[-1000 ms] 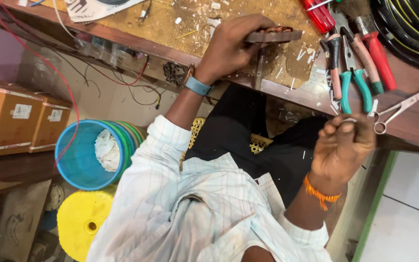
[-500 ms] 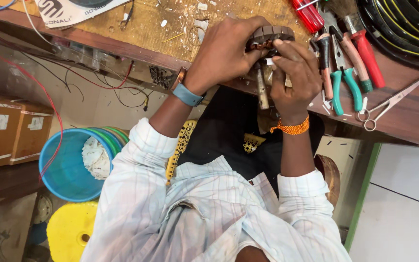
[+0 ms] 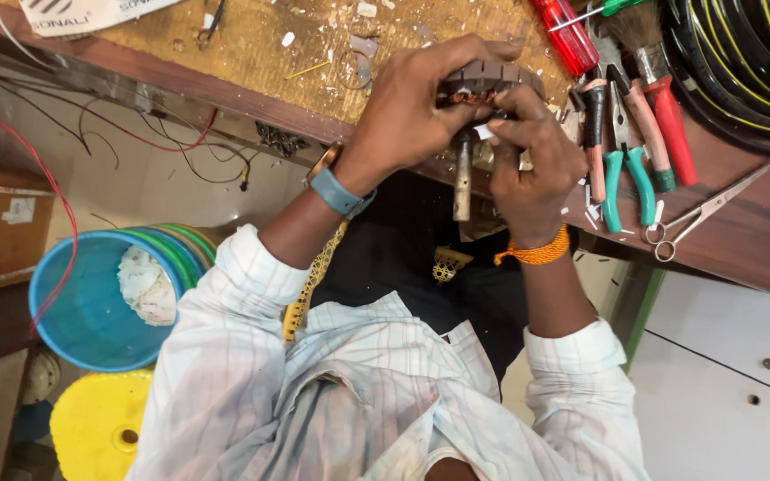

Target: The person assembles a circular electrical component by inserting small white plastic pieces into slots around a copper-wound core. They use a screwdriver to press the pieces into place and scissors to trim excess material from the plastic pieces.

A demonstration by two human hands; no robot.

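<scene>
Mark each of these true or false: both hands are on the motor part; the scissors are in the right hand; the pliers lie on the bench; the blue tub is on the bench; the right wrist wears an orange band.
1. Both hands are on the motor part. True: the left hand and the right hand grip it together.
2. The scissors are in the right hand. False: they lie untouched on the bench, to the right of the hands.
3. The pliers lie on the bench. True.
4. The blue tub is on the bench. False: it sits below the bench, beside the person's left arm.
5. The right wrist wears an orange band. True.
</scene>
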